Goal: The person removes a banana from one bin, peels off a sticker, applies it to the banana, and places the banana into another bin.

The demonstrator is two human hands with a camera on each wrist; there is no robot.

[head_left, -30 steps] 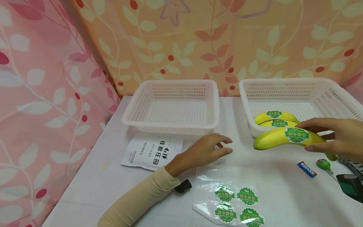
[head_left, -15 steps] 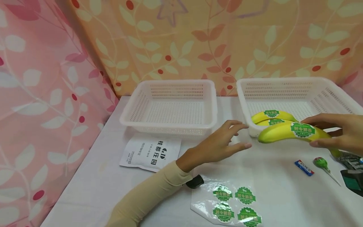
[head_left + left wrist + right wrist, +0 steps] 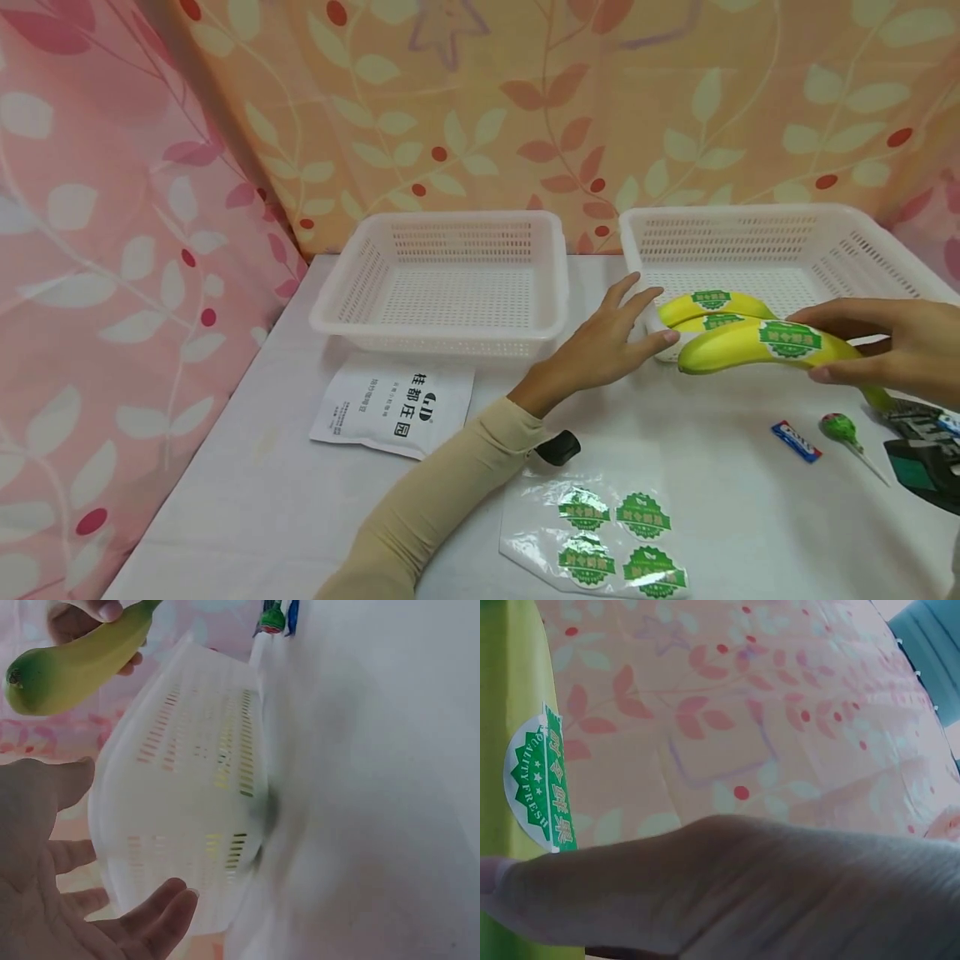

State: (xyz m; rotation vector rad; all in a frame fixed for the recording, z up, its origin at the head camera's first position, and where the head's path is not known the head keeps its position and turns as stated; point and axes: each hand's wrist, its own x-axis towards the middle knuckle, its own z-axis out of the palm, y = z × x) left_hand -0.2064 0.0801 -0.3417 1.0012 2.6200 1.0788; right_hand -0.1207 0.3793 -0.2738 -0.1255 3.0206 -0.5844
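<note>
My right hand (image 3: 900, 346) holds a yellow banana (image 3: 723, 348) with a green sticker, raised in front of the right white basket (image 3: 750, 213). In the right wrist view the thumb (image 3: 615, 889) lies against the banana, below its sticker. Two more stickered bananas (image 3: 746, 305) lie inside that basket at its near left corner. My left hand (image 3: 600, 346) is beside this corner with fingers spread, nothing in its grasp. From the left wrist view, its fingers (image 3: 176, 911) are at the basket's wall (image 3: 180, 802); whether they touch it I cannot tell.
Another white basket (image 3: 442, 333) stands at the back left, a white pouch (image 3: 390, 408) in front of it. A clear sheet (image 3: 528, 529) with several green stickers lies near the front. A small wrapped candy (image 3: 797, 442), a lollipop (image 3: 838, 427) and dark items (image 3: 922, 471) are at right.
My left hand has moved right and away from me, up to the right basket's near left corner, its fingers spreading. The held banana has risen slightly towards the basket.
</note>
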